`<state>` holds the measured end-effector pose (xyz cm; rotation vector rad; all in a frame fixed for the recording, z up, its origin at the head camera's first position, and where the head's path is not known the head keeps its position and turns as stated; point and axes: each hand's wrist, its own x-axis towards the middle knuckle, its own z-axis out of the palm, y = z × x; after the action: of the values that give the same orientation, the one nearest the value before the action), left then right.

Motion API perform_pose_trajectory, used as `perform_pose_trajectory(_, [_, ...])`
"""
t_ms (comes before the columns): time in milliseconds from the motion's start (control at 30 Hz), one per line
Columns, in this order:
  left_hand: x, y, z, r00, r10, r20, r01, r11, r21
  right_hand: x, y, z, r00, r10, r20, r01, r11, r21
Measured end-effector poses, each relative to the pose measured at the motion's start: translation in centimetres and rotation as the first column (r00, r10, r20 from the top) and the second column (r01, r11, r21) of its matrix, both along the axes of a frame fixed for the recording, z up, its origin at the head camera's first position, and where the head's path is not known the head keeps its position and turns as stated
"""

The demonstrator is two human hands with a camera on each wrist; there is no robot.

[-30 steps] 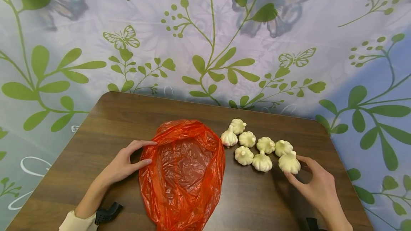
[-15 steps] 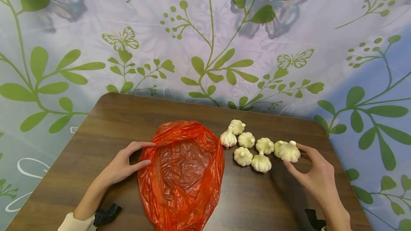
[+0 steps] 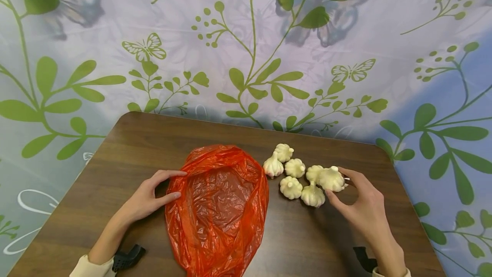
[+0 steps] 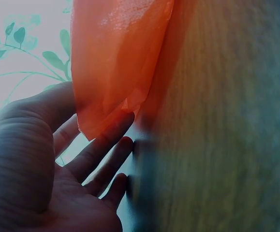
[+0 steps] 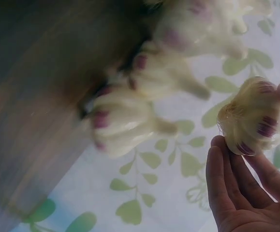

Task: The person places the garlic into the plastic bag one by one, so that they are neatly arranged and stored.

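My right hand (image 3: pixel 363 204) pinches a garlic bulb (image 3: pixel 331 178) between thumb and fingers. In the head view this bulb overlaps its neighbours; the right wrist view shows the held bulb (image 5: pixel 256 118) with purple marks and fine roots, fingertips against its sides. More pale garlic bulbs (image 3: pixel 291 187) lie in a loose group to its left. At the left, an orange-red plastic bag (image 3: pixel 219 243) lies with its mouth spread. Fingers fairly straight, my left hand (image 3: pixel 144 195) touches the bag's left rim with thumb and index finger apart. From the left wrist, the bag's edge (image 4: pixel 120 58) hangs over the fingers.
Everything rests on a brown wood-grain table (image 3: pixel 153 136) with rounded far corners. A patterned cloth (image 3: pixel 173 33) with green leaves and butterflies hangs behind it. A black wrist mount (image 3: pixel 130 256) sits at the left wrist, another (image 3: pixel 363 257) at the right.
My right hand has carried the garlic bulb away from me, then leftward, over the neighbouring bulbs. My left hand and the bag have stayed in place.
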<state>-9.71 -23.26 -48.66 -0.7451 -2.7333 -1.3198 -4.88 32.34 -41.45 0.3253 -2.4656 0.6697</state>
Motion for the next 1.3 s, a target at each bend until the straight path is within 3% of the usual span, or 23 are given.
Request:
perform_pose_trajectory(467, [0.1, 0.1, 0.0, 1.0, -0.003, -0.009, 0.003, 1.0, 0.0, -1.5, -4.6, -0.1, 0.989, 0.142, 0.036, -0.142, 0.99, 0.025])
perform_pose_trajectory(1000, [0.0, 0.1, -0.1, 1.0, 0.003, -0.005, -0.003, 1.0, -0.001, -3.3, -10.6, -0.3, 0.946, 0.301, 0.123, -0.301, 0.953, -0.025])
perform_pose_trajectory(1300, [-0.1, 0.0, -0.1, 1.0, 0.003, -0.003, -0.003, 1.0, -0.001, -4.2, -12.9, -0.8, 0.922, 0.372, 0.111, -0.371, 0.928, -0.027])
